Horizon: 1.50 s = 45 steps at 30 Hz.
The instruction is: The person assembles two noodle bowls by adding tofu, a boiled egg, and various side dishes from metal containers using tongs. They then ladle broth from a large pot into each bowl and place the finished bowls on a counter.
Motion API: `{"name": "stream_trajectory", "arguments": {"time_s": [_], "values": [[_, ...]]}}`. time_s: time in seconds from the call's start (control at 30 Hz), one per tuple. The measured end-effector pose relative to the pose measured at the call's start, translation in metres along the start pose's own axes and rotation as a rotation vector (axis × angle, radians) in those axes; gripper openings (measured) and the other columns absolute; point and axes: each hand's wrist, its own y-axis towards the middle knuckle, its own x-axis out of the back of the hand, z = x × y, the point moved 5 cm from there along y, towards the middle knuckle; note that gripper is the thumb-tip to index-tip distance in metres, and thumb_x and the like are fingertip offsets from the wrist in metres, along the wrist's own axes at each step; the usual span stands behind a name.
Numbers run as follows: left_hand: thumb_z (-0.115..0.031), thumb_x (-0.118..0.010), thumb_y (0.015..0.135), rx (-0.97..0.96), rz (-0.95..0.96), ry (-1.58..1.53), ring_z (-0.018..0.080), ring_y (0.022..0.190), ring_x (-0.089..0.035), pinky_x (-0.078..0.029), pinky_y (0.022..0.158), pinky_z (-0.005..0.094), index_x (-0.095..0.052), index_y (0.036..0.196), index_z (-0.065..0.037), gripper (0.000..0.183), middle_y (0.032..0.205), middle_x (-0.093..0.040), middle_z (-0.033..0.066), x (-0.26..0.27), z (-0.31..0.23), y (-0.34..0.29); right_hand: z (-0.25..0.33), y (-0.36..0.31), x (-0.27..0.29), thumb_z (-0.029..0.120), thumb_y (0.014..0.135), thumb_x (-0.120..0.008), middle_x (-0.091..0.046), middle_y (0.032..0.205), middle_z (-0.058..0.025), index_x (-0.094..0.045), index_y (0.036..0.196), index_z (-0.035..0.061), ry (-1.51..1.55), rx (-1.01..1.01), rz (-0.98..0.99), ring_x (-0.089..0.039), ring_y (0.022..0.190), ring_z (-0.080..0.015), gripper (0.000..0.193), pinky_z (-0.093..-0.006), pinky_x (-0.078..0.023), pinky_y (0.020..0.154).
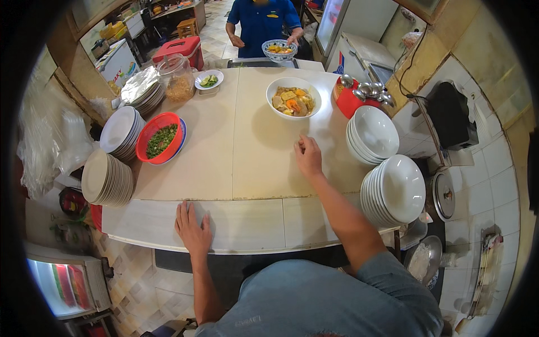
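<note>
My left hand [193, 227] lies flat on the pale front edge of the counter [247, 224], fingers spread, with nothing in it. My right hand [307, 156] is over the middle of the counter, its fingers loosely curled and no object showing in them. Just beyond it, apart from the fingers, stands a white bowl [271, 92] filled with food in orange and yellow pieces. Across the counter a person in a blue shirt [258, 22] holds a blue-patterned bowl [269, 50] with food in it.
Stacked white bowls [401, 188] stand at the right, near a red holder [349, 102] with spoons. Along the left are plate stacks [106, 177], a red basket of chopped greens [152, 128], a clear jar [177, 78] and a small plate of green slices [218, 74].
</note>
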Motion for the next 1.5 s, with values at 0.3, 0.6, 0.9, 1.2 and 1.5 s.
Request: {"name": "stream_trajectory", "arguments": {"time_s": [0.3,0.6,0.9,1.2,1.5], "values": [[-0.025,-0.070,0.093,0.012,-0.012,-0.007,0.0353,0.147,-0.039,-0.029,0.118,0.0530,-0.055,0.140,-0.003,0.054,0.155,-0.048,0.0147,0.003,-0.001,-0.002,0.014,0.074,0.007,0.006,0.087,-0.066,-0.068,0.097,-0.0129,-0.048,0.146,0.0096,-0.327,-0.157,0.077,-0.069,0.072,-0.0272,0.061,-0.0373,-0.057,0.071],[-0.024,-0.070,0.092,0.016,-0.005,-0.011,0.0365,0.147,-0.038,-0.028,0.118,0.0517,-0.057,0.138,-0.001,0.053,0.154,-0.047,0.0164,0.003,-0.003,0.001,0.016,0.068,-0.035,0.022,0.106,-0.053,-0.062,0.121,-0.0268,-0.038,0.142,-0.0084,1.210,-1.078,0.198,-0.068,0.106,-0.0399,0.049,-0.0555,-0.060,0.091],[-0.023,-0.072,0.090,0.037,-0.007,-0.020,0.0372,0.146,-0.039,-0.029,0.118,0.0518,-0.057,0.135,-0.001,0.053,0.154,-0.048,0.0165,0.008,-0.003,0.002,-0.016,0.116,-0.060,0.019,0.111,-0.039,-0.057,0.132,-0.0262,-0.035,0.142,-0.0090,1.255,-1.132,0.003,-0.064,0.116,-0.0385,0.042,-0.0509,-0.056,0.099],[-0.021,-0.073,0.089,0.019,-0.008,-0.038,0.0370,0.146,-0.039,-0.030,0.117,0.0518,-0.057,0.135,-0.001,0.053,0.153,-0.049,0.0166,0.008,-0.003,0.002,-0.031,0.024,-0.007,0.016,0.098,-0.063,-0.065,0.134,-0.0149,-0.059,0.139,0.0058,0.207,-0.336,0.122,-0.069,0.105,-0.0320,0.042,-0.0398,-0.056,0.090],[-0.022,-0.071,0.090,-0.001,-0.007,-0.005,0.0374,0.146,-0.039,-0.030,0.117,0.0528,-0.055,0.139,-0.002,0.054,0.154,-0.048,0.0164,0.005,-0.003,0.002,0.086,-0.128,0.094,0.005,0.086,-0.070,-0.065,0.133,-0.0103,-0.070,0.120,0.0035,-0.139,0.222,0.312,-0.060,0.120,-0.0353,0.033,-0.0448,-0.051,0.101]]}}
